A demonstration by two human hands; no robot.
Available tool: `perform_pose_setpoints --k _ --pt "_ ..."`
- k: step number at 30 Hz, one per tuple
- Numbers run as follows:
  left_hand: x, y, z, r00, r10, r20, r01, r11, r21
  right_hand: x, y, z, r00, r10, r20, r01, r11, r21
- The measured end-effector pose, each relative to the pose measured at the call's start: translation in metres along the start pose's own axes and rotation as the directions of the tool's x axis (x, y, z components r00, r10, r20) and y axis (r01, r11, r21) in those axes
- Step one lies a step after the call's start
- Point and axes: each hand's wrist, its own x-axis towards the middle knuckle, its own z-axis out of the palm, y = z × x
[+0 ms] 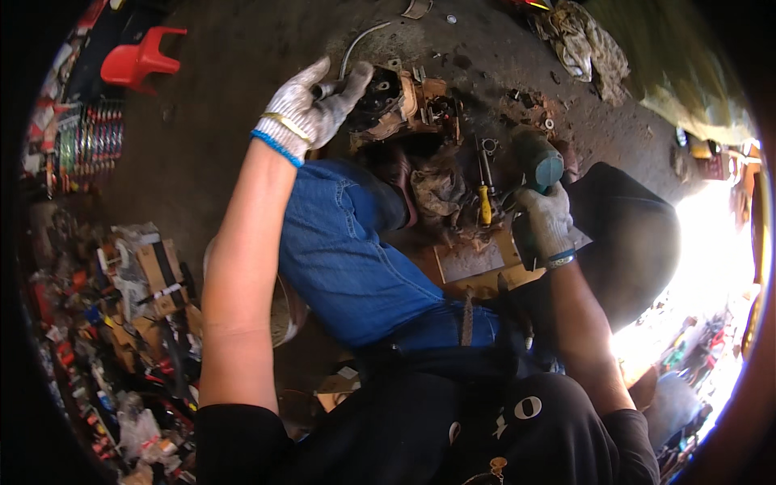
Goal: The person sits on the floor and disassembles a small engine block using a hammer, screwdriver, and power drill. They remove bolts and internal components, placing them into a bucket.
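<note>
My left hand (pixel 305 113), in a white knit glove with a blue cuff, is raised beside a dirty metal engine housing (pixel 411 101). Its fingers curl around a short dark metal cylinder (pixel 324 90), too small to name surely. In my gloved right hand (pixel 550 220) is a teal power tool (pixel 546 168), gripped by its handle, its rounded rear end facing up. A yellow-handled screwdriver (pixel 485 206) lies between my hands, near a grimy rag (pixel 440 190). Just behind my left fingers, a curved thin tube (pixel 360 42) is visible.
Cardboard (pixel 473 260) lies by my knee. Small parts (pixel 529 109) are scattered on the dark floor beyond the tool. A red plastic chair (pixel 141 61) stands far left, a cluttered heap of boxes and bags (pixel 145 283) below it. Crumpled cloth (pixel 586 48) lies far right.
</note>
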Motion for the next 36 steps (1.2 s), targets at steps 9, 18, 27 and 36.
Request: perform_pose_setpoints --k 9,18,27,36 --pt "-0.016 0.017 0.045 0.863 0.5 0.072 -0.094 0.019 0.995 0.002 0.007 -0.004 0.999 -0.047 -0.003 0.047 0.995 0.091" --pt "0.003 0.006 0.093 0.919 0.229 0.322 0.165 -0.962 0.216 0.005 0.007 -0.009 0.999 -0.034 -0.023 0.038 0.981 0.19" --pt "0.02 -0.003 0.109 0.955 0.274 0.115 0.262 -0.959 0.105 0.007 0.01 -0.012 0.998 -0.045 -0.048 0.052 0.986 0.158" --pt "0.015 0.008 0.089 0.875 0.459 0.154 0.297 -0.76 0.578 0.015 0.016 -0.014 0.997 -0.035 -0.075 0.049 0.979 0.199"
